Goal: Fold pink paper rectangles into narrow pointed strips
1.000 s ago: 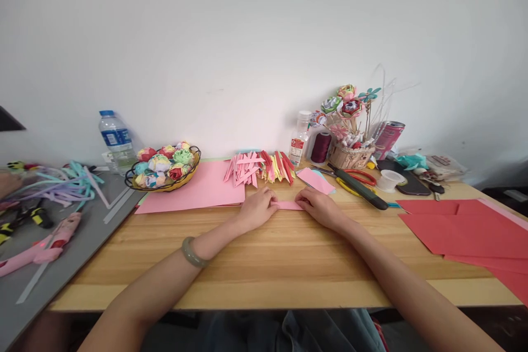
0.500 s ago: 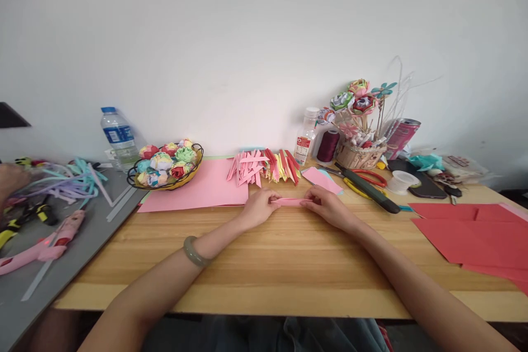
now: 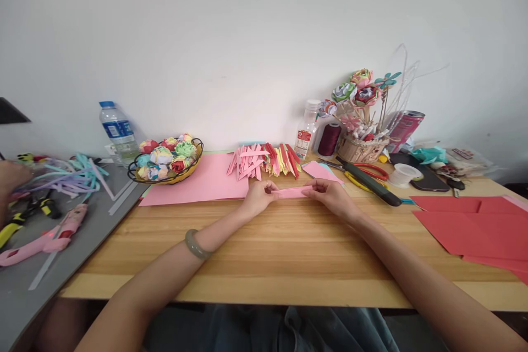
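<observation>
Between my two hands a narrow pink paper strip [image 3: 293, 192] is stretched just above the wooden table [image 3: 284, 247]. My left hand [image 3: 259, 198] pinches its left end, and my right hand [image 3: 330, 196] pinches the right end. Behind them lies a pile of folded pink strips [image 3: 249, 163], with red and yellow folded strips [image 3: 282, 160] beside it. Some small pink paper pieces [image 3: 319, 170] rest just beyond my right hand. To the left a large pink sheet [image 3: 198, 184] lies flat under a basket [image 3: 187, 175] of paper flowers.
Green-handled scissors-like tool [image 3: 369, 180], a purple thread spool [image 3: 329, 140], a bottle [image 3: 306, 135] and a flower basket [image 3: 358, 149] stand at right. Red sheets [image 3: 482, 231] lie far right. On the grey table at left are a pink glue gun [image 3: 53, 239] and another person's hand [image 3: 12, 176].
The pink strip has tilted so that more of its flat face shows. Both hands keep their pinch on its ends. The whole view has shifted slightly.
</observation>
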`<control>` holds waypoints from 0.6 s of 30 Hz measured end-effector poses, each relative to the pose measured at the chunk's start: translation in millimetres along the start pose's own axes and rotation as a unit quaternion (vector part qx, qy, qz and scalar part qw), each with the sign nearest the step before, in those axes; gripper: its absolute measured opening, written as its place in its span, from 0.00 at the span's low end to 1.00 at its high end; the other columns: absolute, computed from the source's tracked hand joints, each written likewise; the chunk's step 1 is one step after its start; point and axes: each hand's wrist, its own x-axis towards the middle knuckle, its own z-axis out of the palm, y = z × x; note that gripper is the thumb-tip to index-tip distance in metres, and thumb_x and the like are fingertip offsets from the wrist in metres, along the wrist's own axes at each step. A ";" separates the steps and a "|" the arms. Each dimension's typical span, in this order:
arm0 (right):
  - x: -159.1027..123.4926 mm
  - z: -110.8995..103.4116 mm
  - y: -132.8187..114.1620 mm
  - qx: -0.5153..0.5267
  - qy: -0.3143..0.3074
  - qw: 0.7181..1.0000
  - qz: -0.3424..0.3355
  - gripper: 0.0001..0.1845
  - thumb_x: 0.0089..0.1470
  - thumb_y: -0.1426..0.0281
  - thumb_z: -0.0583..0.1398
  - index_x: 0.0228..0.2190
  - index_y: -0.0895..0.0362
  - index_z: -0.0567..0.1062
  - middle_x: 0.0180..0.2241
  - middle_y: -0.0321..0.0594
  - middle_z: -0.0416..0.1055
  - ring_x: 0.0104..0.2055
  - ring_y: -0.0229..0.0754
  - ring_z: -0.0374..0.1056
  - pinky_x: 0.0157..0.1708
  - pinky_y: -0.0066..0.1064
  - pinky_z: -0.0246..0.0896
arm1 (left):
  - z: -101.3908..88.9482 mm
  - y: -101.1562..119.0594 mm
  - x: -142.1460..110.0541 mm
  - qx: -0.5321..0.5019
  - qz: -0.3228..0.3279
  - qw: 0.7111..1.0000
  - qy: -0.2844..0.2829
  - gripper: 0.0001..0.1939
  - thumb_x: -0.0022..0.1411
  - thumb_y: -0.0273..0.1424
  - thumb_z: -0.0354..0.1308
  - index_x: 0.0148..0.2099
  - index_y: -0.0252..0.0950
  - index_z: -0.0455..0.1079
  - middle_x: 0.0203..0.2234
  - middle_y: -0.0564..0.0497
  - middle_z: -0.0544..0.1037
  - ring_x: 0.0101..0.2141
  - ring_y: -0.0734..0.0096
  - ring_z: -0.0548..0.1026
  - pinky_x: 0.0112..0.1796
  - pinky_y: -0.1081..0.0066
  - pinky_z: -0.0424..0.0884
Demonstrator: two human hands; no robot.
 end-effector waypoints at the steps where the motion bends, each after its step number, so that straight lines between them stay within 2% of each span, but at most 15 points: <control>1: -0.2 -0.6 -1.0 0.003 0.001 1.000 0.001 0.16 0.57 0.63 0.56 0.45 0.59 0.69 0.45 0.42 0.67 0.42 0.43 0.67 0.39 0.40 0.65 | 0.1 -0.6 -0.7 -0.011 -0.001 1.000 0.000 0.15 0.64 0.34 0.53 0.50 0.32 0.64 0.45 0.46 0.70 0.41 0.65 0.72 0.41 0.60 0.71; 9: -1.7 -6.6 -8.3 0.016 0.005 1.000 -0.008 0.16 0.58 0.63 0.56 0.45 0.58 0.68 0.45 0.42 0.67 0.41 0.42 0.67 0.39 0.40 0.65 | -0.2 -1.1 -7.1 -0.085 -0.007 0.996 0.014 0.15 0.64 0.34 0.53 0.50 0.32 0.64 0.45 0.46 0.70 0.41 0.65 0.72 0.41 0.60 0.71; 18: -2.0 -11.3 -3.2 0.007 0.014 1.000 -0.014 0.17 0.58 0.63 0.56 0.46 0.59 0.68 0.45 0.42 0.67 0.42 0.42 0.67 0.39 0.40 0.65 | -3.8 -0.8 -5.6 -0.137 0.004 0.990 0.015 0.15 0.64 0.34 0.53 0.51 0.33 0.64 0.45 0.45 0.69 0.42 0.65 0.72 0.41 0.60 0.71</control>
